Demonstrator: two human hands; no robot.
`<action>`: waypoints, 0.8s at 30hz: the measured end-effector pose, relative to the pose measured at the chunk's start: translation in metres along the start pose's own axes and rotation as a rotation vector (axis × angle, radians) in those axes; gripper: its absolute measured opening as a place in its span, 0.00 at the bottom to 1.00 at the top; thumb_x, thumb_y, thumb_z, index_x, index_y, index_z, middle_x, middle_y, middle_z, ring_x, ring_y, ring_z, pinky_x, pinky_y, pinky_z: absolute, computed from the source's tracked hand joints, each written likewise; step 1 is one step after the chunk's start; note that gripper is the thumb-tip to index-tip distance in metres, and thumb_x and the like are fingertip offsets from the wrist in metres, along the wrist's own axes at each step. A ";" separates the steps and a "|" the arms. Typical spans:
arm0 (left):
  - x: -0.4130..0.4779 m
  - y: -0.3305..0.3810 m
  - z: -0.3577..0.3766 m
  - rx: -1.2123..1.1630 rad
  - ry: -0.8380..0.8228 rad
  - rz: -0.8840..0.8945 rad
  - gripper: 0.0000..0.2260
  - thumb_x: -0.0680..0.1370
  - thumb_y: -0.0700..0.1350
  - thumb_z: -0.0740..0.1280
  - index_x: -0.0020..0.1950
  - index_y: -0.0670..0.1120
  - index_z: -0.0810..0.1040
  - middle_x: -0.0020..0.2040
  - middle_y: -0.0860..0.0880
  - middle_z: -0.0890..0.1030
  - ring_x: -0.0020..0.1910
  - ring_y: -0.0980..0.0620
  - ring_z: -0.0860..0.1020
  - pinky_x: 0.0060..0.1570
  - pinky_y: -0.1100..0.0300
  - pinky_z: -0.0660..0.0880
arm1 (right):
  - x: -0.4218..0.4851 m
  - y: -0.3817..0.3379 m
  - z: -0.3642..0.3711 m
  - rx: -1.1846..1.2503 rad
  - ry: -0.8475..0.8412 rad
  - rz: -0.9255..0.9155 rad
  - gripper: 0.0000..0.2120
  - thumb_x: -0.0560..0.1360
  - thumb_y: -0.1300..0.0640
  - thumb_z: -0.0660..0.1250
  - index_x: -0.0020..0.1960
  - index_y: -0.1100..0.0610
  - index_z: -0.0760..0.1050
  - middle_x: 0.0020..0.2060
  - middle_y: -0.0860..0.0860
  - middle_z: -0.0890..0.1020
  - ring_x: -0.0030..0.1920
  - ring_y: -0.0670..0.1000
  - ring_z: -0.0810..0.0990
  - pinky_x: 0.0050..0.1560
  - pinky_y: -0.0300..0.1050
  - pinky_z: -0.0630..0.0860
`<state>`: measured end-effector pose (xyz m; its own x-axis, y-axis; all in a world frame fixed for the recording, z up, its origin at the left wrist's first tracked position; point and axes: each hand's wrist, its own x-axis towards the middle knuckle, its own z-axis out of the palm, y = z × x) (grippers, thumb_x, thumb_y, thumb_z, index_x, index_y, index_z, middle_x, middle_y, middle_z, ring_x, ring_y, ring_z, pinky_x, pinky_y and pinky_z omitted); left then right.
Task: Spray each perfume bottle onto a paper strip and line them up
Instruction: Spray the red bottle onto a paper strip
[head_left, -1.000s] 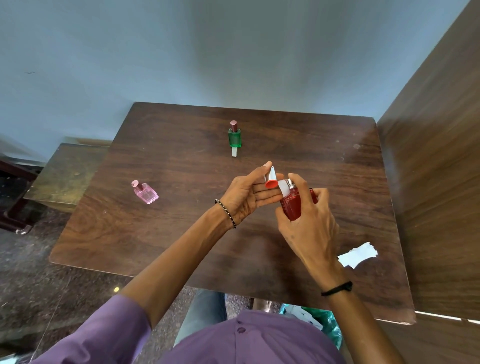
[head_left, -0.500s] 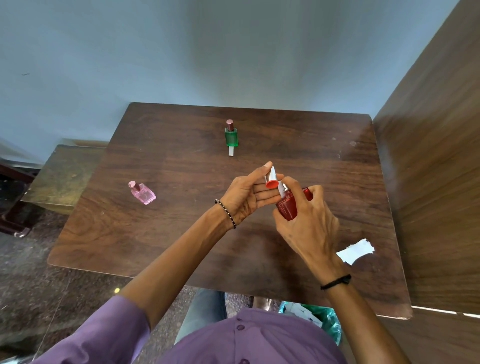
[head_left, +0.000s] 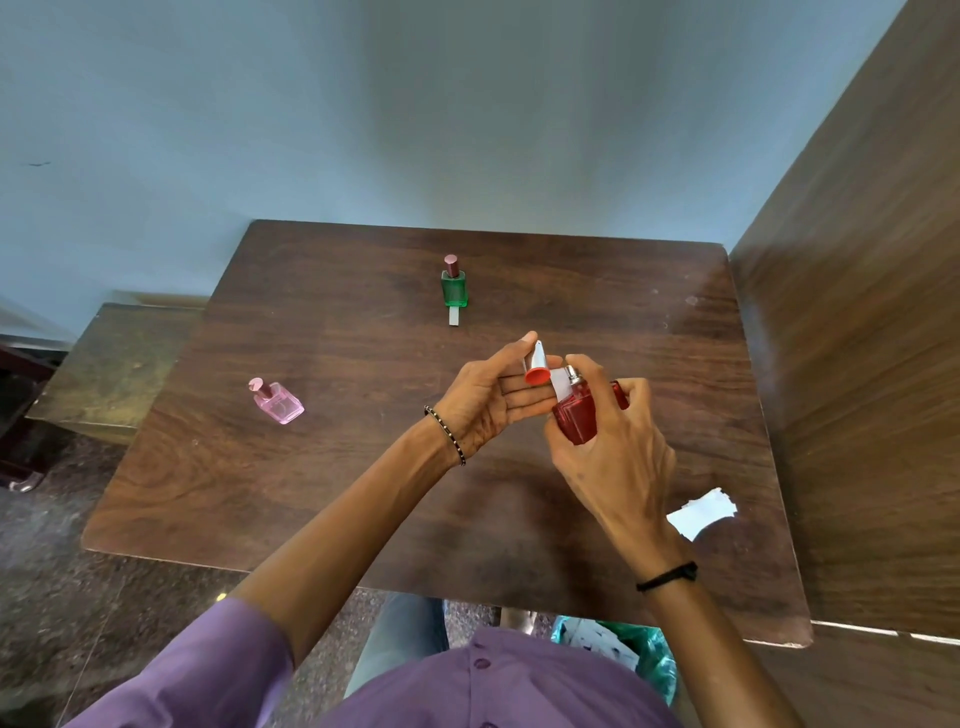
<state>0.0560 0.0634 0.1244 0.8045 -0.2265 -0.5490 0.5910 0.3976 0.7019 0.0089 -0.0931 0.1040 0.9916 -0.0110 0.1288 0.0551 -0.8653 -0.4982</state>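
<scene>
My right hand (head_left: 613, 462) grips a red perfume bottle (head_left: 575, 418), its silver nozzle bare and my index finger resting on top. My left hand (head_left: 493, 400) holds the bottle's red-rimmed cap (head_left: 536, 364) and a white paper strip (head_left: 560, 383) right beside the nozzle. A green bottle (head_left: 454, 286) with a dark red cap stands at the far middle of the wooden table (head_left: 332, 467), with a paper strip (head_left: 454, 316) lying in front of it. A pink bottle (head_left: 278, 402) stands at the left.
Several loose paper strips (head_left: 701, 512) lie near the table's right edge. A wooden panel (head_left: 857, 364) rises along the right side. A lower bench (head_left: 104, 374) sits left of the table. A green bag (head_left: 623, 649) lies under the near edge.
My right index finger pressed down over the nozzle half a second ago and has since lifted, so the silver nozzle shows again. The left hand has stayed in place.
</scene>
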 end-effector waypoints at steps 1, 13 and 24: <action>0.000 0.001 0.000 -0.003 -0.004 0.003 0.18 0.80 0.52 0.65 0.56 0.38 0.82 0.55 0.38 0.84 0.53 0.44 0.84 0.54 0.52 0.81 | 0.000 0.000 -0.003 0.001 0.007 0.014 0.32 0.71 0.41 0.72 0.72 0.40 0.66 0.53 0.51 0.71 0.40 0.48 0.72 0.33 0.35 0.63; 0.001 0.004 0.003 0.021 -0.042 0.018 0.16 0.80 0.51 0.64 0.55 0.39 0.82 0.54 0.40 0.85 0.51 0.46 0.84 0.51 0.55 0.82 | -0.001 0.000 -0.011 0.065 -0.063 0.000 0.34 0.69 0.37 0.70 0.74 0.38 0.65 0.56 0.49 0.71 0.44 0.48 0.74 0.33 0.30 0.60; 0.002 0.004 0.005 0.013 -0.039 0.005 0.16 0.80 0.52 0.65 0.55 0.40 0.82 0.52 0.41 0.85 0.48 0.48 0.85 0.50 0.56 0.82 | 0.002 0.000 0.001 0.050 -0.042 -0.028 0.33 0.70 0.38 0.71 0.70 0.38 0.61 0.52 0.51 0.70 0.41 0.49 0.74 0.35 0.40 0.70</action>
<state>0.0605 0.0601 0.1285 0.8092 -0.2589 -0.5274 0.5872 0.3870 0.7110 0.0107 -0.0929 0.1033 0.9936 0.0343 0.1075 0.0871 -0.8390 -0.5371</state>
